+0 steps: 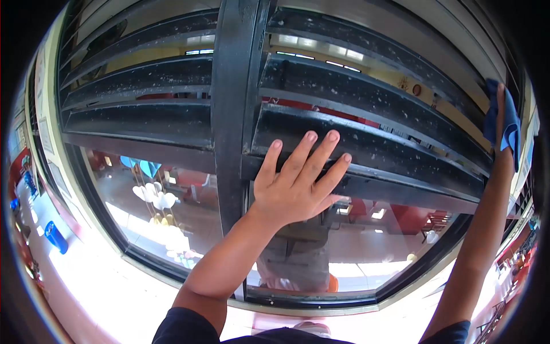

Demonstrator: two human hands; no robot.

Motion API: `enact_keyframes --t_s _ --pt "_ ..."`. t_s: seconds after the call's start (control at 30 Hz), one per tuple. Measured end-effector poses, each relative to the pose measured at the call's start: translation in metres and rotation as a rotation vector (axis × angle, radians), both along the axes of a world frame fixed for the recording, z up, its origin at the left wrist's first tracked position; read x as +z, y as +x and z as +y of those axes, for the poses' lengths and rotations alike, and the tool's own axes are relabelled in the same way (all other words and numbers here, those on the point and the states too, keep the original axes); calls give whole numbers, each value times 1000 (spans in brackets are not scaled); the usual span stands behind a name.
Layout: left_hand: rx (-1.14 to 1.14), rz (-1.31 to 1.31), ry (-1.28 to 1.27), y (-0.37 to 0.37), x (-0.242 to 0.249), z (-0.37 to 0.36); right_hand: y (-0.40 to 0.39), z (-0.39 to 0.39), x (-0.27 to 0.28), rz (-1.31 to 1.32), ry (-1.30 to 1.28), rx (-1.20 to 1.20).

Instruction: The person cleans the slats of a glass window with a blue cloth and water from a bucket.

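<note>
My left hand [297, 186] lies spread over the lowest dark louver slat [395, 157] and the frame rail just below it, with nothing in its fingers. Far to the right, my right hand [501, 117] is closed on a blue cloth [510, 136]. That cloth is at the right end of the slats, by the window's side frame, and hides most of the fingers. Pale specks dot the slats, which are tilted with gaps between them. A thick dark upright post [232, 86] divides the window, just left of my left hand.
Below the louvers, a glass pane [366, 246] shows reflections and a room behind. White and blue heart-shaped decorations [153, 195] appear through the left pane [114, 212]. A blue bin-like object [55, 237] stands on the floor at far left.
</note>
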State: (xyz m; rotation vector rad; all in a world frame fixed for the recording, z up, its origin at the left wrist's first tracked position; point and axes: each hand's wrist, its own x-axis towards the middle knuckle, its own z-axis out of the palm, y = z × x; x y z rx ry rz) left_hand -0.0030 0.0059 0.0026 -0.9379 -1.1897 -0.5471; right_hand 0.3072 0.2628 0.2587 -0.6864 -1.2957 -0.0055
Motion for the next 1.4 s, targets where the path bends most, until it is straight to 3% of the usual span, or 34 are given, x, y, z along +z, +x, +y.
enact_keyframes --t_s 0.13,0.33,0.4,0.47,0.53,0.63,0.7,0.83,0.93,1.0,1.13,1.23,1.33,1.4 --pt "7 3 10 -1 -3 0 -19 -32 -28 -200 221 -78" --pt "11 5 -15 -1 -2 -2 -17 -94 -171 -320 593 59" --pt "-12 -11 -22 0 -3 -1 -1 -98 -233 -371 433 408" --pt "-31 -24 -35 2 -3 -1 -21 -141 -277 -119 222 864" --pt "-17 -28 -42 3 -3 -1 -27 -169 -317 112 66 1095" --pt "36 -3 -33 3 -2 0 -15 -155 -374 29 -1 1228" --pt "71 29 -32 5 0 -2 -19 -175 -387 73 -81 1217" --pt "68 39 -29 5 0 -1 -27 -182 -366 164 -114 1480" --pt "61 37 -33 6 0 -1 -4 -142 -397 -74 -125 1645" --pt "55 43 -28 5 0 0 -6 -149 -407 5 -139 1582" --pt "37 64 -5 3 -1 3 -9 -165 -383 115 -157 1505" --pt "33 75 -7 2 0 3 -31 -175 -340 97 -123 1670" --pt "31 55 -19 2 -2 1 -45 -187 -315 16 -193 1361" --pt "17 42 -25 3 -1 0 -50 -213 -280 -95 -310 966"
